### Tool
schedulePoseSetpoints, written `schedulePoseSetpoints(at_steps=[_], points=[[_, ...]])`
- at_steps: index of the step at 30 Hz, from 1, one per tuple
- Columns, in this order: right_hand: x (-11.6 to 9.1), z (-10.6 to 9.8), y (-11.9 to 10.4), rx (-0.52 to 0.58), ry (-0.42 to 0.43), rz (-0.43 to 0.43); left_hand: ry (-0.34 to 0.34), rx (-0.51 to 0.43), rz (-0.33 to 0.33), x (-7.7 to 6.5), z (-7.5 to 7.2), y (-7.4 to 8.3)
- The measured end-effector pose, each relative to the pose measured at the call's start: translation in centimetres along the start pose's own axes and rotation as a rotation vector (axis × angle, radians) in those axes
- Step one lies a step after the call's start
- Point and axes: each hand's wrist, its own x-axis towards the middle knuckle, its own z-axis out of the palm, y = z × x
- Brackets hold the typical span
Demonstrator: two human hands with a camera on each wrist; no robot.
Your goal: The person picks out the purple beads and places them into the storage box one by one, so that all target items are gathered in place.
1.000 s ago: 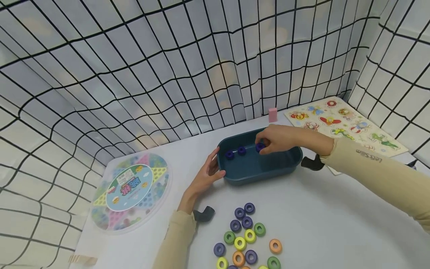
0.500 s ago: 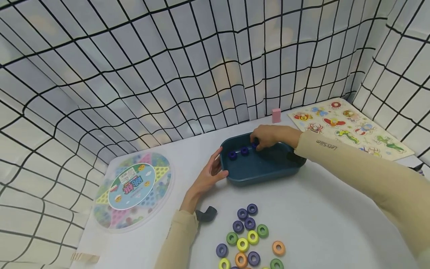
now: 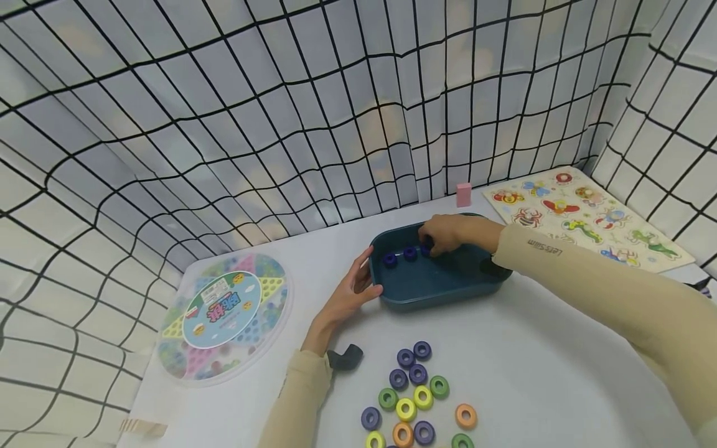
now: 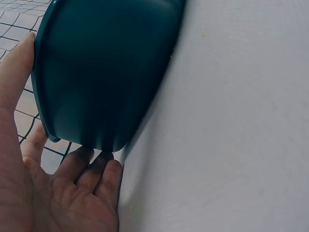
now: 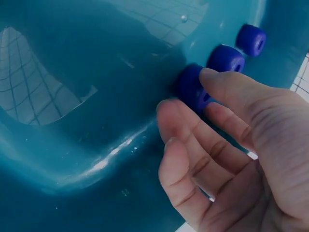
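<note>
My left hand (image 3: pixel 348 292) spans the left end of a dark teal tray (image 3: pixel 442 298), thumb at the near corner. In the left wrist view its fingertips (image 4: pixel 107 155) touch the tray's end wall. Inside the tray, my right hand (image 3: pixel 447 233) pinches a purple ring bead (image 5: pixel 190 87) between thumb and fingers, low over the tray floor. Two more purple ring beads, a middle one (image 5: pixel 226 58) and an end one (image 5: pixel 251 40), lie in a row beside it. In the head view my right fingers partly hide the pinched bead.
Several loose ring beads, purple, yellow (image 3: pixel 422 397), green (image 3: pixel 439 387) and orange (image 3: pixel 466 416), lie in front of the tray. A round board-game case (image 3: pixel 224 317) is at left. An insect puzzle board (image 3: pixel 588 218) and a pink block (image 3: pixel 463 195) lie behind. Gridded fabric walls surround the table.
My right hand has moved slightly left and down in the tray, bringing its purple bead into line with the other two. The left hand keeps its place at the tray's end.
</note>
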Motion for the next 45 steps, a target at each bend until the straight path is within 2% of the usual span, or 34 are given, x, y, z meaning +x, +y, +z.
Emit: schedulePoseSetpoints(at_steps=[5, 11, 16, 21, 24, 29, 32, 36, 45], points=[[-1.3, 0.0, 0.0, 0.022, 0.03, -0.03, -0.007, 0.002, 0.012, 0.2, 0.0, 0.0], [-3.5, 0.0, -1.2, 0.007, 0.123, -0.082, -0.015, 0.006, 0.02, 0.5, 0.0, 0.0], [-5.8, 0.1, -3.2, -0.017, 0.198, -0.11, -0.015, 0.011, 0.022, 0.5, 0.0, 0.1], [-8.0, 1.0, -6.1, -0.02, 0.261, -0.194, -0.015, 0.013, 0.012, 0.4, 0.0, 0.2], [-9.1, 2.2, -7.8, -0.019, 0.288, -0.261, -0.011, 0.006, 0.015, 0.3, 0.0, 0.2], [-10.2, 4.9, -9.6, 0.045, 0.223, -0.335, -0.006, -0.004, 0.031, 0.1, 0.0, 0.1], [-10.3, 6.4, -10.1, 0.074, 0.15, -0.33, -0.005, -0.009, 0.037, 0.0, 0.0, 0.0], [-10.3, 8.1, -10.2, 0.07, 0.101, -0.313, 0.003, -0.005, 0.026, -0.1, 0.0, -0.1], [-10.1, 9.7, -10.1, 0.059, 0.112, -0.339, 0.0, -0.005, 0.035, -0.2, 0.2, 0.1]])
